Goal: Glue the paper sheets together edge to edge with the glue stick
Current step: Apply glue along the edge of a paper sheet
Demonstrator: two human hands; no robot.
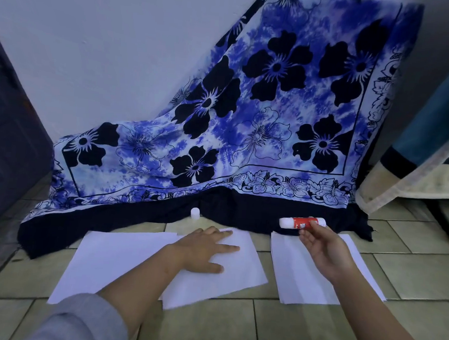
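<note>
Two white paper sheets lie overlapping on the tiled floor: one on the left [111, 257] and one over its right side [240, 274]. My left hand [204, 248] presses flat on the overlapping sheet with straight fingers. A small stack of white sheets [300, 281] lies apart to the right. Above it my right hand [324, 248] pinches a red and white glue stick [294, 222], held sideways. The stick's white cap [195, 212] stands on the floor by the cloth's edge.
A blue flowered cloth [262, 114] hangs down the wall and spreads onto the floor just behind the papers. A dark door [5, 133] is at the left. Furniture with a draped cover [431, 163] and a dark leg [445, 225] stands at the right.
</note>
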